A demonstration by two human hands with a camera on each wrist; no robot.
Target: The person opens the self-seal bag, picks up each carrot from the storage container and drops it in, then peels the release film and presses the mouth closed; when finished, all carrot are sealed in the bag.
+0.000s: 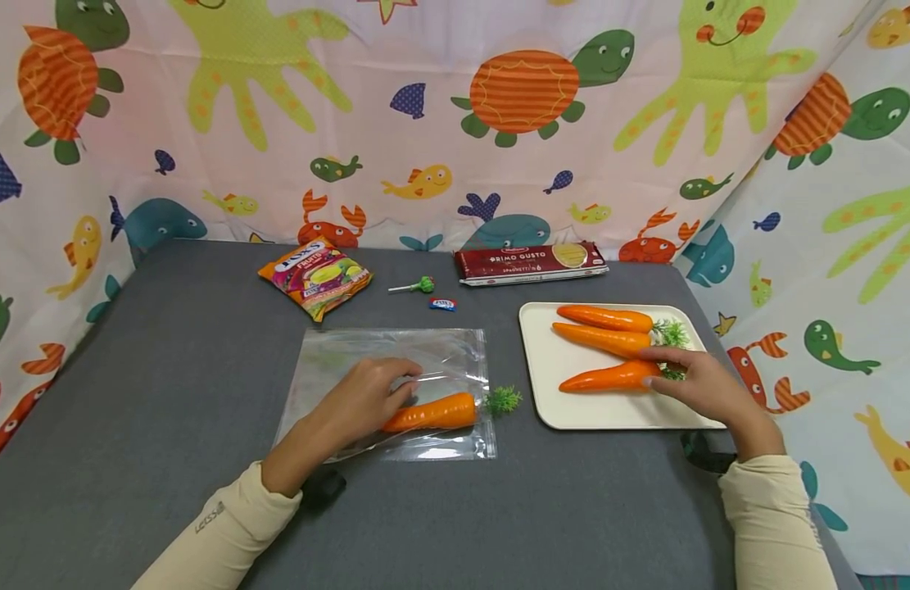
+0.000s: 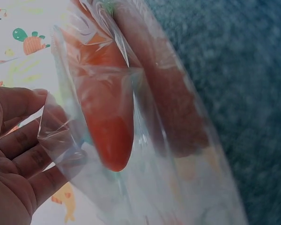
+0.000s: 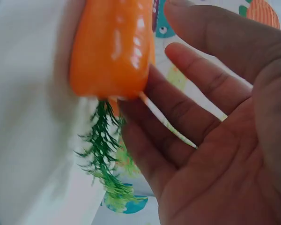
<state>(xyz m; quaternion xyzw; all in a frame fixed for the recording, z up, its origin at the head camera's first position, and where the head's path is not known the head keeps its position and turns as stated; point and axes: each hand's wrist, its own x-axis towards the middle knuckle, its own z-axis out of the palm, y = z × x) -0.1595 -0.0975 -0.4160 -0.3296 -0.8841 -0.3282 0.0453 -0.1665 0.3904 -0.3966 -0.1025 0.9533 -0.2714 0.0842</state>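
Note:
A clear zip bag (image 1: pixel 455 360) lies on the table with one orange carrot (image 1: pixel 436 412) inside, its green top (image 1: pixel 504 399) poking out at the right end. My left hand (image 1: pixel 369 397) pinches the bag's film between thumb and fingers, beside the carrot's tip (image 2: pixel 116 154) in the left wrist view. Three carrots lie on a cream tray (image 1: pixel 543 401) at the right. My right hand (image 1: pixel 694 385) reaches over their leafy ends, fingertips right at the thick end of the nearest carrot (image 1: pixel 605 378). In the right wrist view its thumb stands apart from that carrot (image 3: pixel 110 51).
Along the back lie an orange candy packet (image 1: pixel 316 277), a green lollipop (image 1: pixel 425 284), a small blue wrapped sweet (image 1: pixel 443 304) and a dark red spaghetti pack (image 1: pixel 528 264). A patterned sea-animal cloth (image 1: pixel 440 221) hangs behind and on both sides of the grey table (image 1: pixel 167 369).

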